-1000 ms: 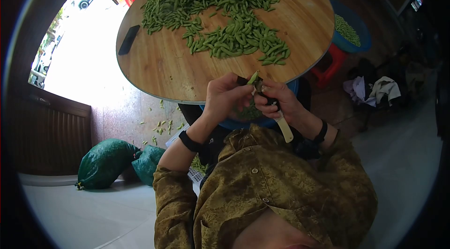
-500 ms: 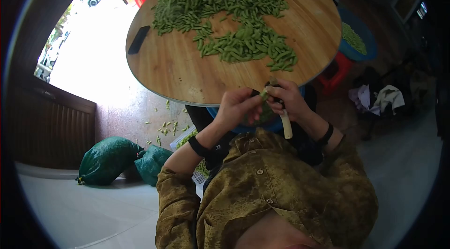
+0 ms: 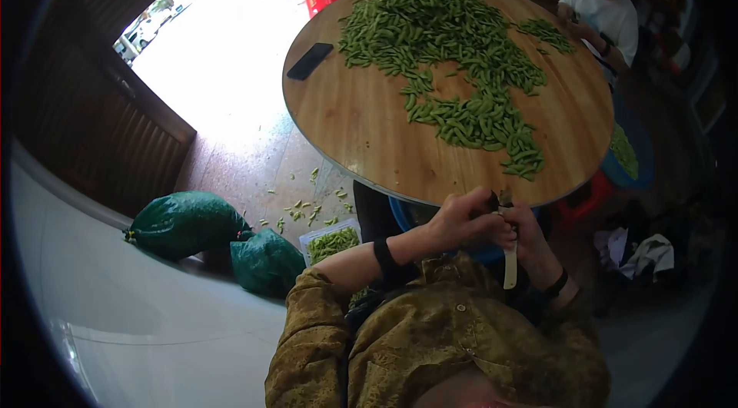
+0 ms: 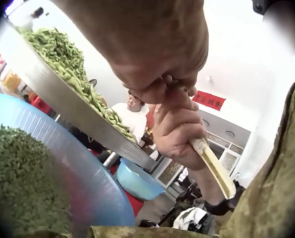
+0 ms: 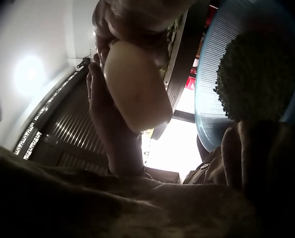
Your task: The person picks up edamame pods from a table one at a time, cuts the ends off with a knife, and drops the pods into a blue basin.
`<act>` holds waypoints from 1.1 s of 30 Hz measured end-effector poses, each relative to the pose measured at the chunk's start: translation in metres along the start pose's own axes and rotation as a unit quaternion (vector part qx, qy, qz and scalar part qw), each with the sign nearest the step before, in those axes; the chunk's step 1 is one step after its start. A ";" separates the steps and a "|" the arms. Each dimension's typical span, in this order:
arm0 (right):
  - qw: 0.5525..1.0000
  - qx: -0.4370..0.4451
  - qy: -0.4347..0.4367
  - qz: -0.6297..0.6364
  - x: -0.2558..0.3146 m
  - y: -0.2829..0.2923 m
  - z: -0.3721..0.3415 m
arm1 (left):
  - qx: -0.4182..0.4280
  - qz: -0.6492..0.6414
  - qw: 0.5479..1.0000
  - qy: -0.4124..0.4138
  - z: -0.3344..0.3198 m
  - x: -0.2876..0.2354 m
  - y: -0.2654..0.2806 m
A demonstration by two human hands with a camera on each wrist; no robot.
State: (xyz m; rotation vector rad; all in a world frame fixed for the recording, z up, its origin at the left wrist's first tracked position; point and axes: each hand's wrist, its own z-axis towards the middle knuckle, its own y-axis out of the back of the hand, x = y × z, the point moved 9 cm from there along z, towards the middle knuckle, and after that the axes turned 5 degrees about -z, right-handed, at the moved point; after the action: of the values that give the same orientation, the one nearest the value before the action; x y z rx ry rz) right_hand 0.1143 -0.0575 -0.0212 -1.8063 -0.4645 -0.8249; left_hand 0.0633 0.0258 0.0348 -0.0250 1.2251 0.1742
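My right hand (image 3: pixel 526 231) grips a folding knife (image 3: pixel 510 268) by its cream handle, and the short blade sticks up past the fingers. The handle's open slot shows in the left wrist view. My left hand (image 3: pixel 461 223) has its fingers curled right against the right hand, just off the table edge; I cannot tell whether a pod is between its fingertips. Ahead, a big heap of green bean pods (image 3: pixel 477 116) covers much of the round wooden table (image 3: pixel 369 154). Below the hands stands a blue basin (image 4: pixel 103 163) holding a mass of small green pieces (image 4: pixel 28 173).
A dark phone (image 3: pixel 310 61) lies at the table's left. Green sacks (image 3: pixel 188 223) and a crate of pods (image 3: pixel 307 239) are on the floor to the left, among scattered pods. Another person (image 3: pixel 607 12) sits across on the right, near a second blue basin (image 3: pixel 646 158).
The head view has swung, so the table and hands sit farther right and lower. A green pod that showed between the hands earlier is out of sight. The knife stays in the right hand.
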 end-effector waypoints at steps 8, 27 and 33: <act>0.997 -0.032 0.019 -0.074 0.011 0.004 -0.004 | -0.041 -0.081 0.994 0.067 -0.011 0.012 -0.003; 0.896 -0.126 0.069 -0.419 0.032 0.036 -0.028 | 0.113 0.243 0.963 0.035 -0.033 0.077 -0.025; 0.945 -0.096 0.063 -0.306 0.014 0.029 -0.022 | 0.074 0.168 0.978 0.101 -0.030 0.041 -0.012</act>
State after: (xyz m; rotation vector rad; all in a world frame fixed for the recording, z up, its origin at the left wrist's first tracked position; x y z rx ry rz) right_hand 0.1361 -0.0895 -0.0255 -1.7841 -0.9112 -1.4455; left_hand 0.0501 0.0150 -0.0147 0.3022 1.4366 0.3820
